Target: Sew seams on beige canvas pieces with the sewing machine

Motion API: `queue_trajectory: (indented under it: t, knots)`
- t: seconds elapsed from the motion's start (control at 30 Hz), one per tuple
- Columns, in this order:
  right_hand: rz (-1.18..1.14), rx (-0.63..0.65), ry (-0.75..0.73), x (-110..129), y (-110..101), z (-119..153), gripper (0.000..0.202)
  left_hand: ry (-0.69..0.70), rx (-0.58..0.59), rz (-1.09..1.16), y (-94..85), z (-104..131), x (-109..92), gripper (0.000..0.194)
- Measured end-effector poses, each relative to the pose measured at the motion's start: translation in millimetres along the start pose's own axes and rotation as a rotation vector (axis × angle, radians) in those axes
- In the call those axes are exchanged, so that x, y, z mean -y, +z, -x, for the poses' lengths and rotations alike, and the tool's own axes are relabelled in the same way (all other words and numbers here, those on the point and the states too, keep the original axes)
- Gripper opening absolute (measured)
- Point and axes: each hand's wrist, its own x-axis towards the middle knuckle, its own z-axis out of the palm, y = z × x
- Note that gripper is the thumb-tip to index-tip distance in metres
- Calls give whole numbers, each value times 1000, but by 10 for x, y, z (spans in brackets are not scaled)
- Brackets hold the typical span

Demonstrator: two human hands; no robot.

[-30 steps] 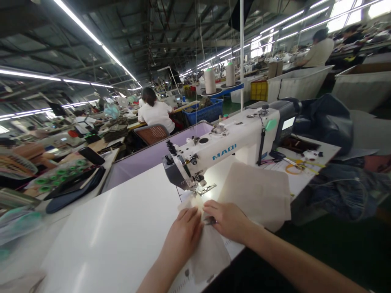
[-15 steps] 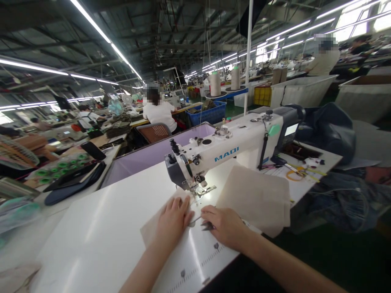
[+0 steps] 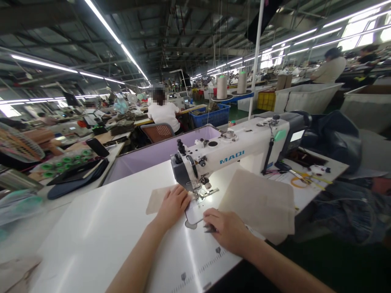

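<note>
My left hand (image 3: 175,204) lies with its fingers stretched over a beige fabric piece (image 3: 155,200), just left of the presser foot of the white sewing machine (image 3: 238,151). The hand covers part of that piece. In my curled right hand (image 3: 227,228) is a small dark metal tool with pointed tips, which looks like thread snips (image 3: 209,228); its handle end is hidden in the palm. The right fingertips rest close to the needle plate (image 3: 195,213). Right of the needle, under the machine's arm, lies a larger beige fabric panel (image 3: 259,203).
Yellow-handled scissors (image 3: 301,181) lie at the table's right end. Beyond the white tabletop (image 3: 100,236) is a lilac-lined bin (image 3: 143,154). Two thread cones (image 3: 222,87) stand on a rack behind the machine. A person in white (image 3: 163,114) sits further back.
My left hand and the fabric beneath it have slid away from me, past the presser foot. My right hand stays near the needle plate with the tool. The view has shifted slightly.
</note>
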Motion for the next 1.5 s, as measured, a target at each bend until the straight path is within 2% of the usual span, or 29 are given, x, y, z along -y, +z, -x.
queue_trajectory:
  t: [0.2, 0.5, 0.9, 1.0, 1.1, 1.17, 1.23, 1.3, 1.4, 1.5]
  knots:
    - [-14, -9, 1, -1, 1, -3, 24, -73, -22, -45, 13, 48, -107, 30]
    - [-13, -12, 4, -2, 18, 7, 23, -78, -60, -86, 36, 28, -82, 28]
    - [-6, -4, 18, 13, 4, 2, 23, -132, -79, -207, -39, 53, -199, 28]
    - [-12, -1, 14, 12, -9, -3, 22, -187, -46, -294, -103, 104, -255, 30]
    - [-28, -13, 13, -1, -6, -8, 21, -238, 54, -369, -177, 201, -336, 35]
    - [-52, -36, 10, -12, 1, -5, 22, -194, 113, -347, -191, 286, -401, 34]
    - [-77, -69, 6, -16, 4, 2, 24, -98, 122, -287, -156, 375, -467, 27]
    - [-89, -87, 1, -7, -5, 11, 25, 7, 53, -231, -80, 449, -520, 25]
    - [-55, -49, 13, 25, -38, 16, 22, 160, -95, -145, 50, 496, -555, 34]
    - [20, 11, 43, 53, -75, 0, 18, 183, -121, -93, 119, 460, -562, 34]
